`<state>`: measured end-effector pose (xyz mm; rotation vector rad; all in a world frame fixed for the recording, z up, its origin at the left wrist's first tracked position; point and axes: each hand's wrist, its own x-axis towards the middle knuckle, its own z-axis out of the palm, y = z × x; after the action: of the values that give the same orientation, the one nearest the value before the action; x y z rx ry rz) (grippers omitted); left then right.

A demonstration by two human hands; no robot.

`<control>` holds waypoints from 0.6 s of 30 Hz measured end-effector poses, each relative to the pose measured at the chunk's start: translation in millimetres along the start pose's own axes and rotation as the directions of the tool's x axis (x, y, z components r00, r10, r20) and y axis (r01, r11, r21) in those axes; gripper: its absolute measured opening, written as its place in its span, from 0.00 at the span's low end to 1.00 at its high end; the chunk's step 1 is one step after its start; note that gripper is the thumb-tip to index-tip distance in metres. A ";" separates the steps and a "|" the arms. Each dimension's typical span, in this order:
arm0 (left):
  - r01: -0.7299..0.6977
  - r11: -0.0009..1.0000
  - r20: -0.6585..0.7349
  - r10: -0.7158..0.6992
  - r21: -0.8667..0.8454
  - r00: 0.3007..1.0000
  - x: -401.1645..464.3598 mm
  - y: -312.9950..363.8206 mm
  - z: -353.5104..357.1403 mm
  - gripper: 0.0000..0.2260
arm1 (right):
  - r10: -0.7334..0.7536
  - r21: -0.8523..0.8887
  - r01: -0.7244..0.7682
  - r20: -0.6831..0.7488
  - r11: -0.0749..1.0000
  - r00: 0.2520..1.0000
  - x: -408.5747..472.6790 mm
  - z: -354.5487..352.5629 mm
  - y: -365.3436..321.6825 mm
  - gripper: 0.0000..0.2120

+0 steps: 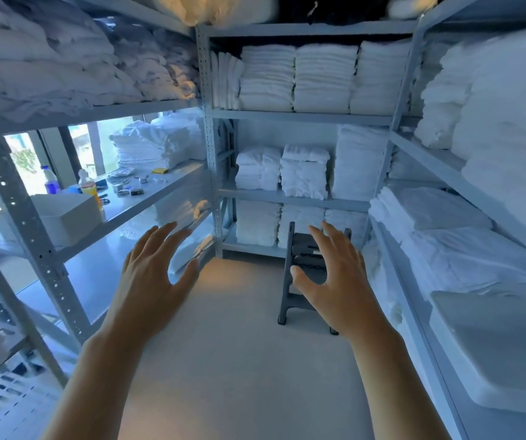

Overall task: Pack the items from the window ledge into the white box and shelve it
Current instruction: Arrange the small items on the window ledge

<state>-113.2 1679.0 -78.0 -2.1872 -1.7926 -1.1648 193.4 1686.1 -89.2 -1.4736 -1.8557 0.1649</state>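
- Both hands hover over the floor in the lower middle of the frame, fingers spread and holding nothing: the left hand (155,268), the right hand (334,274).
- The white box (65,214) sits on the shelf (147,201) at the left of the frame, up and left of the left hand, well apart from it.
- Beyond the box on the same shelf, by the window, lie small items (130,185) and two bottles, one orange (88,185) and one blue (49,179).
- A dark step stool (306,268) stands on the floor behind the right hand.

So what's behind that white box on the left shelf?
Behind the white box stand an orange-filled bottle and a blue bottle by the window. Their bases are hidden.
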 end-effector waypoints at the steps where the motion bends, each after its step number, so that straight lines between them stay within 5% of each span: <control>1: -0.002 1.000 -0.001 0.002 -0.006 1.000 13.4 -10.4 3.4 0.27 | 0.004 -0.006 -0.004 -0.004 1.000 1.000 14.6 6.9 -2.4 0.38; 18: 0.133 0.991 -0.020 -0.133 -0.026 0.991 124.7 -217.3 20.9 0.22 | -0.050 -0.085 0.056 0.072 0.995 0.996 184.3 155.8 -71.8 0.38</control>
<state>-288.6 1857.5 -102.8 -2.0869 -1.9520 -1.2379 30.2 1877.5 -76.5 -1.4923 -1.9779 0.1122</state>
